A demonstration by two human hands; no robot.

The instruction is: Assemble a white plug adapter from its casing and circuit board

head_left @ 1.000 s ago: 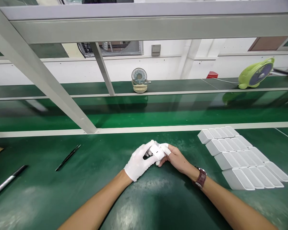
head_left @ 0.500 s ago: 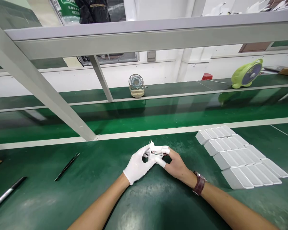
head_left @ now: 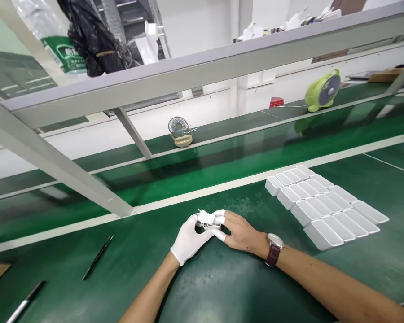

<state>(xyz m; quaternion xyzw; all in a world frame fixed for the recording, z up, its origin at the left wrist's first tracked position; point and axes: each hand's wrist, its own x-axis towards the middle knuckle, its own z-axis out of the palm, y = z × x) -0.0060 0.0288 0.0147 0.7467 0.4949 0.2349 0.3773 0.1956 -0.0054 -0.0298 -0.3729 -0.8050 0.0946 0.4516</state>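
Note:
Just above the green table, my two hands hold a small white plug adapter with metal pins at its far left. Its white casing is parted, and small coloured parts show inside. My left hand, in a white glove, is closed around the left side of it. From the right, my right hand pinches it, with white covers on the fingertips and a watch on the wrist. My fingers hide part of the casing.
Rows of white open boxes stand at the right. Black tweezers and a pen-like tool lie at the left. A grey post slants up to a shelf. A small fan and a green fan stand beyond the green belt.
The view has tilted and shifted. The pinned part now sits turned and lower over the casing, with my right fingers further over it. Both hands keep their hold.

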